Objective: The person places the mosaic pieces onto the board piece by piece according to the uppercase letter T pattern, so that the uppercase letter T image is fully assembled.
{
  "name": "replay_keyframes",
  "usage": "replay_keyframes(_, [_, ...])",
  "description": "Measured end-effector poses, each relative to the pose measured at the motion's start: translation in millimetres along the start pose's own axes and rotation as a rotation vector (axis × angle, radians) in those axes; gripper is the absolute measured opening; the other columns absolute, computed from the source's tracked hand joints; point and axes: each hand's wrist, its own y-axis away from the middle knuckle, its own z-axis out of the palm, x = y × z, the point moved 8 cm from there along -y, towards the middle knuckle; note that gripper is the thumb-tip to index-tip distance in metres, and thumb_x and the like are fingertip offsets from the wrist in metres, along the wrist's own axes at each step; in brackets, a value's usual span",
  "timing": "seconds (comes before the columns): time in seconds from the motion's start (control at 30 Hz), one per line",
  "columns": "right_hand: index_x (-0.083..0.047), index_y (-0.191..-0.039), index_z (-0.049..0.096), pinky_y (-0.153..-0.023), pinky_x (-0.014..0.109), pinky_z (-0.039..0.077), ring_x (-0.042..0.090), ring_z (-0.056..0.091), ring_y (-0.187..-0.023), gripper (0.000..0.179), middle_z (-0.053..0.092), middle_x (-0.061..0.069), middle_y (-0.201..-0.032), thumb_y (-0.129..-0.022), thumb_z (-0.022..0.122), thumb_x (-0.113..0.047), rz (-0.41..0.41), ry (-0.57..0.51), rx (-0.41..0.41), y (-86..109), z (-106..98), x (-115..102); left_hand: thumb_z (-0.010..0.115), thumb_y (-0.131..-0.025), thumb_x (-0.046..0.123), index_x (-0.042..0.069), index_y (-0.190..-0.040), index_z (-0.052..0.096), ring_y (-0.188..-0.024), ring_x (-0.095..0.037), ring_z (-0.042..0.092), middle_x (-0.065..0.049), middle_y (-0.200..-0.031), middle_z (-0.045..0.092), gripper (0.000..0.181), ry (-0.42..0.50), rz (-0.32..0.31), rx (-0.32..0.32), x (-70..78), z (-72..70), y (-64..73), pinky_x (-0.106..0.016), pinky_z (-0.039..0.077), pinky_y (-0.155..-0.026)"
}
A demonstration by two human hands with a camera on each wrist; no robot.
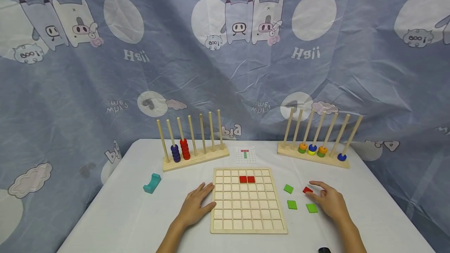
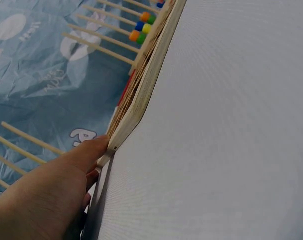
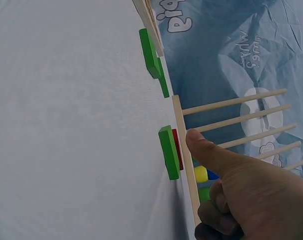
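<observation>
A: State of the left hand?

B: The left hand (image 1: 194,206) lies with fingers loosely spread, tips and thumb touching the left edge of the grid board (image 1: 247,195), lower centre of frame. Judged purpose: keeping the board from sliding.

A: And the right hand (image 1: 329,201)?

B: Lower right. Thumb and forefinger stand narrowly apart about the loose red tile (image 1: 308,189); firm contact cannot be confirmed. The posture would suit lifting a thin piece by its edges.

A: Other pieces?

B: Three green tiles (image 1: 292,205) lie right of the board, presumably for easy reach. Two red tiles (image 1: 243,179) sit side by side in its upper cells.

A: The printed card (image 1: 245,160)?

B: Just above the board, probably placed for ready viewing.
</observation>
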Motion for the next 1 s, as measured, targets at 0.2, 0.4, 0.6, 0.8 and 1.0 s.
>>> replay_keyframes(0.2, [-0.008,-0.117,0.061,-0.041,0.024,0.026,0.013,0.033,-0.047,0.049,0.037,-0.001,-0.053,-0.078,0.074,-0.034,0.008,0.011,0.000,-0.2,2.0,3.7,0.057,-0.088,0.045,0.014,-0.138,0.045,-0.133,-0.028,0.029,0.001,-0.142,0.041,0.061,0.005,-0.014,-0.005,-0.6,1.2,0.7,-0.053,0.025,-0.102])
replay_keyframes(0.4, [-0.007,-0.118,0.060,-0.042,0.025,0.026,0.014,0.034,-0.048,0.051,0.038,-0.001,-0.054,-0.078,0.073,-0.036,0.029,0.006,-0.029,0.4,5.6,6.7,0.058,-0.088,0.045,0.014,-0.138,0.044,-0.134,-0.027,0.029,0.001,-0.142,0.041,0.061,0.001,-0.016,-0.006,-0.4,0.5,0.3,-0.052,0.025,-0.103])
replay_keyframes(0.6, [-0.006,-0.117,0.061,-0.044,0.026,0.026,0.015,0.034,-0.049,0.051,0.038,0.000,-0.055,-0.077,0.074,-0.035,0.039,0.008,-0.045,1.9,6.6,6.8,0.058,-0.088,0.044,0.013,-0.138,0.045,-0.133,-0.030,0.030,-0.002,-0.142,0.042,0.061,0.007,-0.002,0.004,0.2,-0.2,0.0,-0.055,0.026,-0.101])
replay_keyframes(0.8, [-0.005,-0.116,0.062,-0.045,0.027,0.026,0.015,0.035,-0.051,0.050,0.039,0.000,-0.056,-0.077,0.074,-0.035,0.049,0.014,-0.057,2.4,8.0,8.9,0.058,-0.088,0.044,0.012,-0.138,0.045,-0.133,-0.030,0.030,-0.002,-0.142,0.042,0.061,0.003,0.002,0.009,0.0,0.2,0.3,-0.054,0.026,-0.101])
replay_keyframes(1.0, [-0.004,-0.113,0.063,-0.045,0.027,0.026,0.015,0.035,-0.050,0.049,0.038,0.000,-0.055,-0.076,0.074,-0.034,0.041,0.022,-0.059,1.9,9.2,9.7,0.059,-0.088,0.041,0.009,-0.136,0.046,-0.130,-0.033,0.033,-0.005,-0.140,0.044,0.059,-0.007,0.034,0.040,2.6,-1.5,0.8,-0.056,0.028,-0.099])
